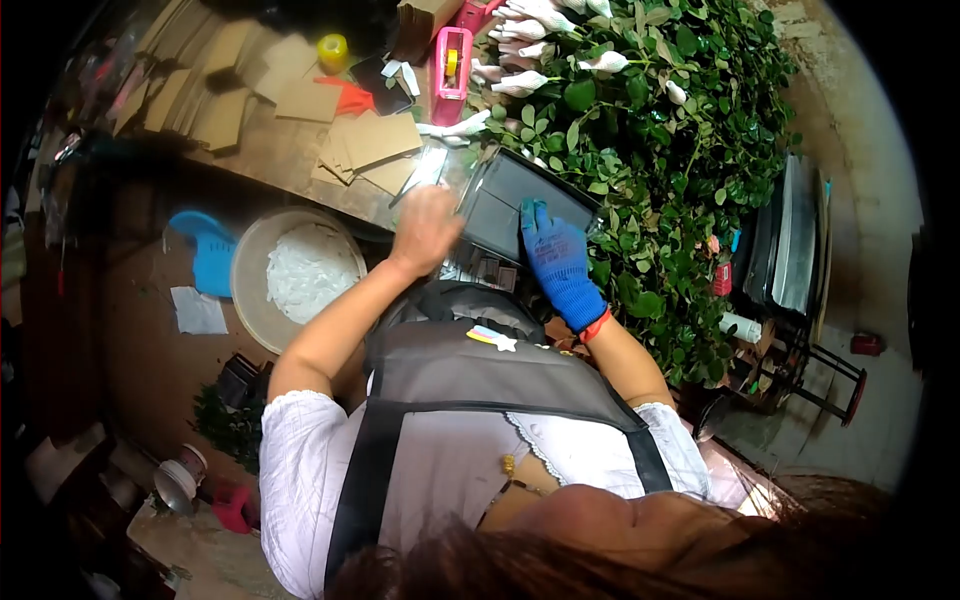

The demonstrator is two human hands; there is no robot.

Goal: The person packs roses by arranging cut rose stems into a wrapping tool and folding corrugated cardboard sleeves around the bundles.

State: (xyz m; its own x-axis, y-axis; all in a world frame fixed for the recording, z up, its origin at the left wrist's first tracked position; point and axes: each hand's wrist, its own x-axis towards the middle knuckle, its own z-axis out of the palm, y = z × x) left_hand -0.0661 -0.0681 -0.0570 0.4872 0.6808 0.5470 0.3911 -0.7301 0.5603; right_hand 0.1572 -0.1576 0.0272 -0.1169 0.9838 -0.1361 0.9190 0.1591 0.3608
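Note:
My left hand (428, 230) is bare, slightly blurred, with its fingers curled at the table's front edge. Just beyond its fingertips is a shiny whitish strip (430, 166); whether the fingers hold it, I cannot tell. A blue glove with darker fingertips covers my right hand (554, 255). Its fingers lie stretched out on a dark grey rectangular tray (490, 213) that has a raised rim. To the right of the tray is a large heap of leafy green stems (680, 170), with flower heads in white net sleeves (525, 45) at its far end.
Cardboard pieces (375, 140) lie on the wooden table (265, 170), beside a pink tape dispenser (452, 75) and a yellow tape roll (333, 52). Below the table edge stands a round tub (243, 275) holding white material (305, 272), next to a blue plastic object (205, 250).

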